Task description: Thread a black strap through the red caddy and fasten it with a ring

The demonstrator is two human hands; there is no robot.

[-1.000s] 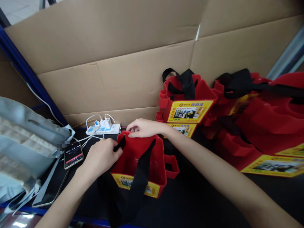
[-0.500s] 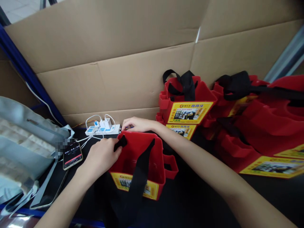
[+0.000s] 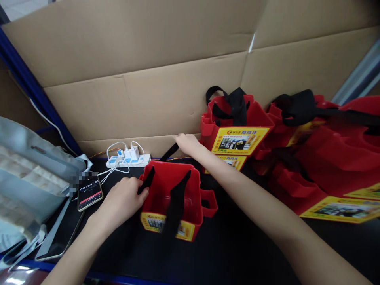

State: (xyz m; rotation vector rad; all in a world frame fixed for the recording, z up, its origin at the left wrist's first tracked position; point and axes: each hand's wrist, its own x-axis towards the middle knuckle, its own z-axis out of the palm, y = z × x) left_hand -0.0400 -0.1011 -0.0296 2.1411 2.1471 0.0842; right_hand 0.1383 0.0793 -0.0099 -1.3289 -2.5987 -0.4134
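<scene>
A creased brown cardboard panel (image 3: pixel 148 99) stands behind a flat black worktop (image 3: pixel 237 249). Stacked red plastic boxes with yellow labels (image 3: pixel 335 146) fill the right side. An open red plastic box (image 3: pixel 162 200) sits upright on the worktop, between the forearms. At its left rim, the left hand (image 3: pixel 126 194) pinches a black fabric strap (image 3: pixel 148 179); the right hand (image 3: pixel 188 144) clasps a taut black strap length (image 3: pixel 170 152) behind the box, beyond a white plastic power strip (image 3: pixel 141 161).
</scene>
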